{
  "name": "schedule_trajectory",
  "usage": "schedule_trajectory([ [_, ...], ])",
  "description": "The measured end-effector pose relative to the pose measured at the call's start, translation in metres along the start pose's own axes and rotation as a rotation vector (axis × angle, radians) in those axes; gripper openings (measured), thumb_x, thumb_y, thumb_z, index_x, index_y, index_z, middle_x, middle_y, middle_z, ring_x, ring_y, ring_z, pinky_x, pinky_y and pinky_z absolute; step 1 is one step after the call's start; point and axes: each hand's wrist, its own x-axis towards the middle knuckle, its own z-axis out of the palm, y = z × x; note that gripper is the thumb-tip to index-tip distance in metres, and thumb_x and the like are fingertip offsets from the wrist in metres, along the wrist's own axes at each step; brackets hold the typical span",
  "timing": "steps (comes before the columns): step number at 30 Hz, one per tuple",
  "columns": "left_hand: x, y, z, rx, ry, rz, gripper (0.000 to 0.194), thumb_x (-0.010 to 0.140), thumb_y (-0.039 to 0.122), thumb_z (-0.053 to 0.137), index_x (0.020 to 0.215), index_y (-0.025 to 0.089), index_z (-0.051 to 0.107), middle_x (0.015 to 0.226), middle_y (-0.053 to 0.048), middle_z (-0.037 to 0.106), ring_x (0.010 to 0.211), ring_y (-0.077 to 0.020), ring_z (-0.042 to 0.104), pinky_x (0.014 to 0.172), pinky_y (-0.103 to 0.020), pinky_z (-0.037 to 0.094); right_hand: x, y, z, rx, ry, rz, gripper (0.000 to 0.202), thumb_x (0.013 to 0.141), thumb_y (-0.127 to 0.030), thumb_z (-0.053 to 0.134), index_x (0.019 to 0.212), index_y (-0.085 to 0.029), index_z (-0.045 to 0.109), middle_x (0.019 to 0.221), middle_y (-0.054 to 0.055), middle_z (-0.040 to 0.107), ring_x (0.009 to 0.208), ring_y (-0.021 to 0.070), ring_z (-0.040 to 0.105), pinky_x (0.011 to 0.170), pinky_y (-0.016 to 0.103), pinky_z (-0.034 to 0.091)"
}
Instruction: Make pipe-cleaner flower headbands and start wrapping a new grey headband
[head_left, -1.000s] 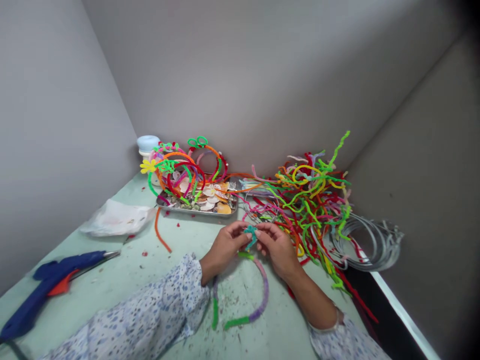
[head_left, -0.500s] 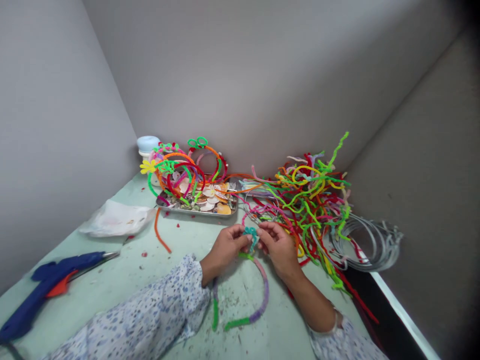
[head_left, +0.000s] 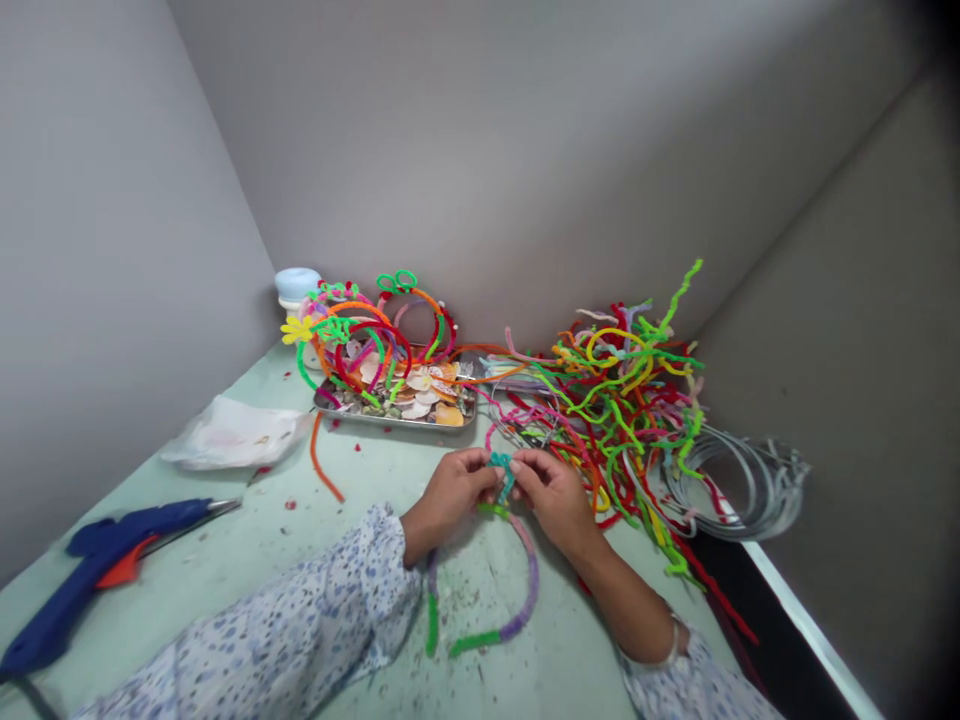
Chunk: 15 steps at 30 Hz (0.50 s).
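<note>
My left hand (head_left: 448, 497) and my right hand (head_left: 553, 497) meet at the middle of the pale green table (head_left: 247, 560). Both pinch a small teal pipe-cleaner shape (head_left: 502, 470) between their fingertips. The shape sits at the top of a headband (head_left: 517, 590) wrapped in green, purple and pink pipe cleaner, which arcs down onto the table below my hands.
A metal tray (head_left: 397, 415) of shells holds several decorated headbands (head_left: 360, 335) at the back. A heap of coloured pipe cleaners (head_left: 622, 390) lies right of it, bare metal headbands (head_left: 742, 480) beyond. A blue glue gun (head_left: 97, 570), plastic bag (head_left: 232, 435) and white jar (head_left: 295, 290) lie left.
My hands have stayed together on the teal shape, with small finger movements only. The view has shifted slightly.
</note>
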Motion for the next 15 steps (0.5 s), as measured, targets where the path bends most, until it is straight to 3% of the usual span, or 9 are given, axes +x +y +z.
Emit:
schedule_trajectory([
  [15, 0.0003, 0.0003, -0.0021, -0.002, -0.062, 0.062, 0.021, 0.072, 0.032, 0.065, 0.070, 0.013, 0.058, 0.055, 0.001, 0.054, 0.049, -0.0080, 0.045, 0.050, -0.022, 0.032, 0.0015, -0.0011, -0.0035, -0.029, -0.024, 0.004, 0.019, 0.082, -0.037, 0.056, 0.084, -0.019, 0.062, 0.057, -0.003, 0.055, 0.050, 0.0117, 0.048, 0.049, 0.023, 0.037],
])
